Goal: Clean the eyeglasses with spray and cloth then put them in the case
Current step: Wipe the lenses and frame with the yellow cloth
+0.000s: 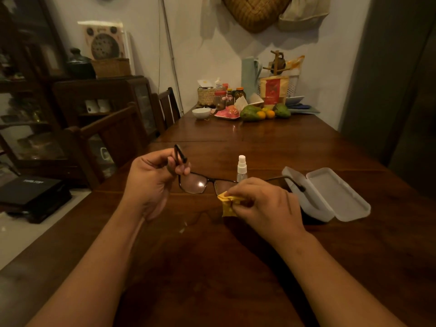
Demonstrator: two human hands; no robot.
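Your left hand (151, 180) holds the eyeglasses (195, 184) by the temple at their left end. Its fingers (181, 169) are curled round that arm just beside the hinge, so the frame hangs above the desk (212, 267) with its long axis running straight across, from 1 hand to the other. Your right hand (266, 204) is at the other end, its fingers (238, 187) pinching the yellow cloth (227, 205) bunched against the right lens. Whether the cloth wraps both faces of that lens is hard to tell, since the hand covers it. The left lens is bare and lies a short slide leftward along the frame. The frame is dark and thin, and the left lens is clear with 1 bright glint on it. The far temple sticks out to the right, toward the open white case (330, 192), which lies on the desk just right of your right hand, so that hand is nearer for stowing. The spray bottle (241, 168) stands upright just behind the frame, between your 2 hands.
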